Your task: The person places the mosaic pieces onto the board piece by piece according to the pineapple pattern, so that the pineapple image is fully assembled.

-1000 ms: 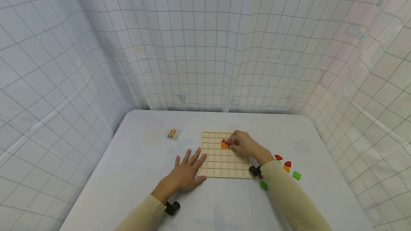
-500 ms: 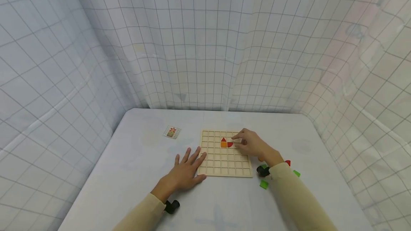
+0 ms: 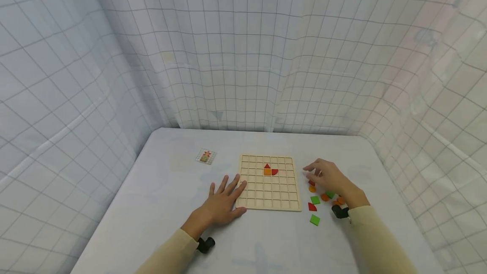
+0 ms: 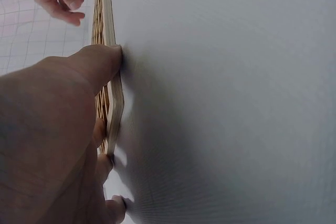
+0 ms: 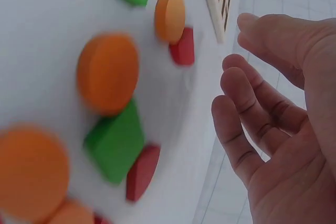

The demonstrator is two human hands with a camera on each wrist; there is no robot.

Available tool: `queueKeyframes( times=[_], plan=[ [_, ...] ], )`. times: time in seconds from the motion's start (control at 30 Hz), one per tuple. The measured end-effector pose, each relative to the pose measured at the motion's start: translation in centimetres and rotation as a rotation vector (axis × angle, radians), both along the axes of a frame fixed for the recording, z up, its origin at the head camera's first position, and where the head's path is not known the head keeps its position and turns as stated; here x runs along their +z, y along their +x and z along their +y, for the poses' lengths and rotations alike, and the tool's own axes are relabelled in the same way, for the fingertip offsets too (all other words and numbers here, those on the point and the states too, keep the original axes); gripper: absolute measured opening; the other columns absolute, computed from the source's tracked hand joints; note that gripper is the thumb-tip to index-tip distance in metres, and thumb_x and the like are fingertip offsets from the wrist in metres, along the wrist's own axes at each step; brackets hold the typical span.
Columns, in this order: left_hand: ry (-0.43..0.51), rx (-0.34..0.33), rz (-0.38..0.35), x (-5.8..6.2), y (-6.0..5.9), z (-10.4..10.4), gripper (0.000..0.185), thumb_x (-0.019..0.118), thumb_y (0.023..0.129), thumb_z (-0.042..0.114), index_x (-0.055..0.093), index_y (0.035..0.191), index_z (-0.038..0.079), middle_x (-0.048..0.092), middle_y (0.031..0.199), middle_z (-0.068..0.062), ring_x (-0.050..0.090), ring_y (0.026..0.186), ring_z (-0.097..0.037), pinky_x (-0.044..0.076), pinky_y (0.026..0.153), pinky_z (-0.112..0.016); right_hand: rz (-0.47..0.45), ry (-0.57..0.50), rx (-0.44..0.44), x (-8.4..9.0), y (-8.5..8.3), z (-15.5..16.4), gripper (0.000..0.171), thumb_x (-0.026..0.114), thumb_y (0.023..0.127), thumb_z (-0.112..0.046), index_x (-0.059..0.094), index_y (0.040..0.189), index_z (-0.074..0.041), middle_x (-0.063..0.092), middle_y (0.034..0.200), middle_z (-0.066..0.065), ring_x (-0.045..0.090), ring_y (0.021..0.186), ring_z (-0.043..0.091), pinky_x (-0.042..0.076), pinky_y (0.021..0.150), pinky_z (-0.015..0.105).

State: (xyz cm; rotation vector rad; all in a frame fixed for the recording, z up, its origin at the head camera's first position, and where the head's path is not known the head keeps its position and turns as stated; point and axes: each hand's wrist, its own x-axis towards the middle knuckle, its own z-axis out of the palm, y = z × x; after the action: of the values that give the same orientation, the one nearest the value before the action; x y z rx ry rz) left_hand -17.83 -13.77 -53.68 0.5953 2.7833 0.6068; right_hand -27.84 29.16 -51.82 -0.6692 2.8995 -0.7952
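Small pattern card lies far left on table. Left hand flat, fingers spread, thumb pressing wooden grid board edge. Board holds red and orange pieces. Right hand empty, fingers relaxed, hovering over loose coloured pieces right of board.

White desk, matte top, rounded far corners. Closed in on three sides by a pale curtain printed with a thin grey grid; it hangs in folds down to the desk's far edge. Left panel reads bluish, right panel has a warm pinkish tint. Light soft and even, faint shadows only. No floor or window in view.
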Motion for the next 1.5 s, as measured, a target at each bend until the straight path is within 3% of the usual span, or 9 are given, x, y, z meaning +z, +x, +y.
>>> queueKeyframes(
  times=[0.2,0.37,0.53,0.73,0.87,1.03,1.4,1.5],
  plan=[
    [0.006,-0.006,0.02,-0.7,-0.2,0.0,0.085,0.066,0.114,0.057,0.032,0.186,0.027,0.017,0.199,-0.007,0.011,0.183,-0.053,0.012,0.135,-0.092,-0.019,-0.001,-0.016,0.0,1.0,2.8,0.025,0.085,0.108,-0.016,0.087,0.132,-0.011,0.08,0.124,0.008,0.066,0.099,0.015,0.059,0.079,0.027],
    [0.001,0.003,0.014,-0.2,0.0,0.1,0.086,0.066,0.114,0.058,0.031,0.186,0.027,0.016,0.199,-0.008,0.011,0.183,-0.053,0.012,0.136,-0.091,-0.067,-0.013,0.032,-0.3,1.4,3.4,0.029,0.083,0.109,-0.012,0.086,0.138,-0.014,0.077,0.126,0.009,0.067,0.099,0.014,0.06,0.079,0.025],
    [-0.021,0.007,0.009,0.2,0.1,0.3,0.085,0.068,0.114,0.054,0.034,0.185,0.024,0.019,0.198,-0.009,0.013,0.183,-0.053,0.013,0.136,-0.09,-0.12,-0.021,0.057,-0.7,1.4,2.8,0.032,0.081,0.11,-0.007,0.086,0.139,-0.018,0.072,0.13,0.009,0.064,0.097,0.013,0.06,0.078,0.023],
    [-0.065,0.018,-0.011,0.6,0.3,0.5,0.085,0.068,0.114,0.056,0.034,0.186,0.024,0.019,0.198,-0.007,0.014,0.184,-0.049,0.016,0.139,-0.087,-0.095,0.022,0.047,-1.0,1.0,2.1,0.021,0.082,0.109,-0.008,0.088,0.127,-0.017,0.072,0.125,0.005,0.061,0.097,0.013,0.059,0.082,0.024],
    [-0.051,0.013,-0.002,0.3,0.2,0.3,0.086,0.068,0.114,0.057,0.034,0.186,0.024,0.019,0.198,-0.008,0.014,0.184,-0.05,0.016,0.138,-0.088,-0.088,0.019,0.068,-1.0,0.8,1.8,0.025,0.081,0.109,-0.005,0.088,0.129,-0.018,0.073,0.127,0.004,0.063,0.1,0.013,0.061,0.086,0.024],
    [0.007,0.008,0.016,-1.0,-0.2,-0.1,0.086,0.067,0.113,0.058,0.033,0.186,0.026,0.018,0.198,-0.008,0.011,0.183,-0.052,0.012,0.137,-0.09,-0.107,0.013,0.095,-0.9,0.7,1.3,0.029,0.079,0.11,-0.002,0.089,0.129,-0.021,0.073,0.126,0.003,0.065,0.103,0.013,0.061,0.089,0.026],
    [0.016,0.002,0.021,-1.4,-0.3,-0.3,0.087,0.065,0.114,0.061,0.03,0.187,0.028,0.016,0.199,-0.007,0.01,0.183,-0.052,0.011,0.136,-0.091,-0.097,0.071,0.113,-0.7,0.3,0.2,0.012,0.086,0.107,-0.016,0.083,0.119,-0.014,0.072,0.115,-0.002,0.069,0.104,0.011,0.064,0.093,0.03],
    [-0.002,0.006,0.002,-0.7,-0.2,-0.1,0.086,0.067,0.114,0.057,0.032,0.186,0.026,0.017,0.199,-0.008,0.01,0.183,-0.052,0.011,0.137,-0.09,-0.101,0.064,0.095,-0.7,0.3,-0.2,0.012,0.086,0.108,-0.017,0.081,0.118,-0.012,0.072,0.112,-0.002,0.069,0.103,0.01,0.065,0.094,0.03]
  ],
)
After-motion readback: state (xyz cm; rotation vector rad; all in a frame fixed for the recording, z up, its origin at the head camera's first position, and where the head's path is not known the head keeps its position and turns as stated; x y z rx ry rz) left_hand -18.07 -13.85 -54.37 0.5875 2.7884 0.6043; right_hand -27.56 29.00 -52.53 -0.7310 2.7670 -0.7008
